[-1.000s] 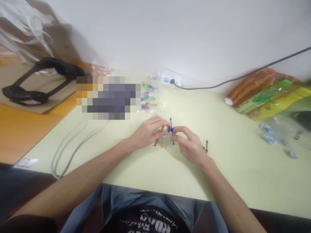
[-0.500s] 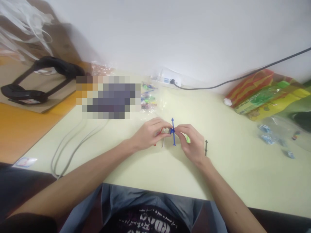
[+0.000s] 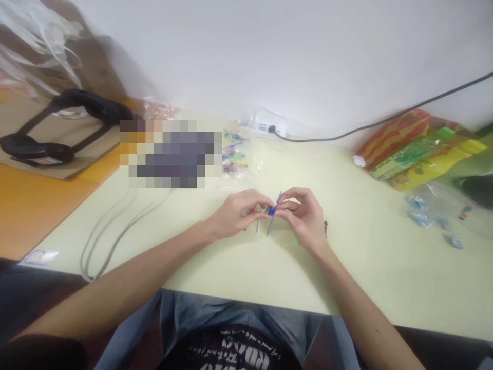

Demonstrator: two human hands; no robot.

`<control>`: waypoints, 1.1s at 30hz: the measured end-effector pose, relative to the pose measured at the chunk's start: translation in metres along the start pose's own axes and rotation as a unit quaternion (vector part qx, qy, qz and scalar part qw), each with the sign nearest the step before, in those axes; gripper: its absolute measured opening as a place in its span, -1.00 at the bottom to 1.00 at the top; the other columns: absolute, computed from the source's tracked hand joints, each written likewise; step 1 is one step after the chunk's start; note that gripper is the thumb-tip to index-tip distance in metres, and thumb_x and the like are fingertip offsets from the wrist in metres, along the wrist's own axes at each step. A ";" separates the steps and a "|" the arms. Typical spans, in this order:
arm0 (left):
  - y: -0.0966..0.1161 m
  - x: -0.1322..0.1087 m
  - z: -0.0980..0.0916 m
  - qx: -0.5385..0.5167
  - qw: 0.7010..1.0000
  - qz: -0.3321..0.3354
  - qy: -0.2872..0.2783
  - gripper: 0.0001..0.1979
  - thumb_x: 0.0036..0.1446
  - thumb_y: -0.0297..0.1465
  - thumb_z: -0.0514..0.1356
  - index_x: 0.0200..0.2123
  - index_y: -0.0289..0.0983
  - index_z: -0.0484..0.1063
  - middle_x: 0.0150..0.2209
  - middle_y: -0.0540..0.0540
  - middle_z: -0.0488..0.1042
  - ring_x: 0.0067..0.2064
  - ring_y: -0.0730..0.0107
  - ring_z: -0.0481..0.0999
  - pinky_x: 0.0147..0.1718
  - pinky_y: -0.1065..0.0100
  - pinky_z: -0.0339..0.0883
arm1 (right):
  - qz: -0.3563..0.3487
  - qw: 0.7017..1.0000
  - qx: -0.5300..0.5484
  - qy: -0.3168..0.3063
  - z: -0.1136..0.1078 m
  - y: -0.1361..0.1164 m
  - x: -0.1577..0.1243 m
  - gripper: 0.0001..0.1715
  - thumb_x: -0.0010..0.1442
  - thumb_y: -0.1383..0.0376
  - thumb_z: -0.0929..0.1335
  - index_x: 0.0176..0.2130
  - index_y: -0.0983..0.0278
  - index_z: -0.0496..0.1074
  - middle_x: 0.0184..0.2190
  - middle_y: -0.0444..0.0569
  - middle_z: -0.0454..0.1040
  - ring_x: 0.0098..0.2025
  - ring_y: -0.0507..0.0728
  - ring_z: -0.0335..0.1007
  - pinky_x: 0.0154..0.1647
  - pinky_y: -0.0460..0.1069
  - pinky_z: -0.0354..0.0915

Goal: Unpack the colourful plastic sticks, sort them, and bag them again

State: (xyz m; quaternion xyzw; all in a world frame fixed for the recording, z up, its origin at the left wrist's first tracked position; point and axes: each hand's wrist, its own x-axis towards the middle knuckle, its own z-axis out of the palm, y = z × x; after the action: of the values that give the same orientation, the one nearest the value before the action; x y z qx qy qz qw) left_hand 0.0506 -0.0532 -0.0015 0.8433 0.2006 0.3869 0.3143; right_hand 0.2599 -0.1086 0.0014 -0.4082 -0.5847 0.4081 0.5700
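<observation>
Between my two hands, above the table, is a small blue plastic piece with a long thin rod (image 3: 271,224), its rod now slanting. My left hand (image 3: 236,213) pinches the blue piece's left side between thumb and fingertips. From the right, my right hand (image 3: 304,216) grips it by the middle of the rod with thumb and fingers. Below and behind my left hand a white thin piece (image 3: 258,226) and bits of red show. A green piece (image 3: 297,241) and a dark arrow-tipped stick (image 3: 325,228) lie partly hidden by my right hand.
A clear bag of coloured plastic parts (image 3: 234,154) lies beyond my hands, beside a pixelated dark area. Grey cables (image 3: 111,252) loop at left. Snack packets (image 3: 412,159) and blue wrappers (image 3: 419,218) lie right. A black frame (image 3: 42,149) rests on cardboard.
The blue rod has turned from nearly upright to slanting, its top leaning right. My right hand has rotated and shifted slightly, now covering more of the green piece and the dark stick.
</observation>
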 end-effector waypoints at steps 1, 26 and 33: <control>0.002 0.000 0.001 -0.011 1.000 -0.007 0.004 -0.80 0.29 -0.31 0.28 -0.06 -0.25 0.55 -0.23 -0.11 0.59 -0.23 0.35 0.53 -0.16 0.30 0.41 | 0.014 1.000 0.009 -0.005 0.000 -0.001 0.001 -0.52 0.11 0.17 0.57 -0.08 0.12 0.35 -0.19 -0.14 0.46 -0.29 0.07 0.56 -0.18 0.07 0.57; -0.004 0.002 0.016 0.212 0.974 -0.033 -0.077 -0.79 0.28 -0.31 0.29 -0.02 -0.14 0.54 -0.05 -0.06 0.60 0.06 0.21 0.50 0.33 -0.09 -0.03 | -0.035 0.948 -0.310 0.070 -0.052 -0.029 0.003 -0.82 0.26 0.15 0.43 -0.30 0.19 0.46 -0.51 -0.15 0.41 -0.50 0.05 0.27 -0.50 -0.02 0.19; -0.002 0.000 0.014 0.212 0.971 -0.032 -0.101 -0.76 0.25 -0.44 0.24 -0.02 -0.16 0.53 -0.11 -0.04 0.61 0.02 0.22 0.52 0.33 -0.09 -0.03 | -0.020 0.885 -0.440 -0.148 -0.072 -0.034 0.005 -0.80 0.28 0.07 0.44 -0.27 0.13 0.54 -0.32 -0.11 0.60 -0.20 0.20 0.46 0.09 0.27 0.15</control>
State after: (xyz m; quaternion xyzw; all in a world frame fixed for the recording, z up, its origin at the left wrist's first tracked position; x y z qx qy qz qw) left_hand 0.0616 -0.0577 -0.0100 0.9186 0.2725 0.2378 0.1593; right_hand 0.3318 -0.1140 0.0360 -0.5401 -0.7899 0.1528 0.2469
